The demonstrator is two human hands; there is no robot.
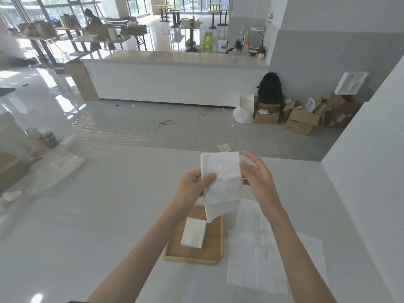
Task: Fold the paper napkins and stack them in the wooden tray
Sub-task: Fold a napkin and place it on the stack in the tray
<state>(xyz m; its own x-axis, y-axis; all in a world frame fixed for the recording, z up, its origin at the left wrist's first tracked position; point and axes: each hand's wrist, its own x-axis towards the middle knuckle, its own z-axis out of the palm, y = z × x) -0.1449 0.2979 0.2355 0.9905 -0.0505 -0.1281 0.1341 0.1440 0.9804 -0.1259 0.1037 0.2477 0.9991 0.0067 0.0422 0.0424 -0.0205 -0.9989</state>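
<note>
Pinching the napkin (222, 182) in my left hand (192, 184) over the wooden tray (215, 242), right hand (259, 174) loose-fingered at its right edge.

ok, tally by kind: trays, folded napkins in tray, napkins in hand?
wooden tray: 1
folded napkin in the tray: 1
held napkin, pinched by the left hand: 1
Total: 3; flat sheets beside the tray overlap, not counted.
</note>
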